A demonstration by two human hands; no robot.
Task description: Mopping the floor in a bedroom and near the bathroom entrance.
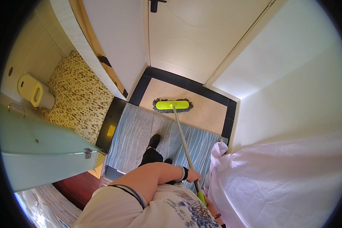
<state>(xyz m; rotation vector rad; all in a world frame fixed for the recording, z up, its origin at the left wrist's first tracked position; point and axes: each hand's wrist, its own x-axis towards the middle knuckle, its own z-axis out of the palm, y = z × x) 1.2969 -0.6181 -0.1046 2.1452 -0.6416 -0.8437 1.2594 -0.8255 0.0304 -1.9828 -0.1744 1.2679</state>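
A dust mop (172,105) with a lime-green plate and grey fringe lies flat on the beige floor tile, its near edge by the mat's far edge. From it a metal pole (183,141) slants down toward my body, ending in a green grip (201,197). My left hand (194,175), with a dark band at the wrist, is wrapped round the pole just above that grip. Lower down, my right hand (209,206) is at the green grip, closed on it; my shirt hides part of that hand.
Beneath my dark shoes lies a blue-grey striped mat (135,131). A closed white door (193,38) stands ahead, behind dark border tiles (165,74). White sheeting (277,178) hangs at the right. On the left are a frosted glass door (49,152) and a toilet (38,93).
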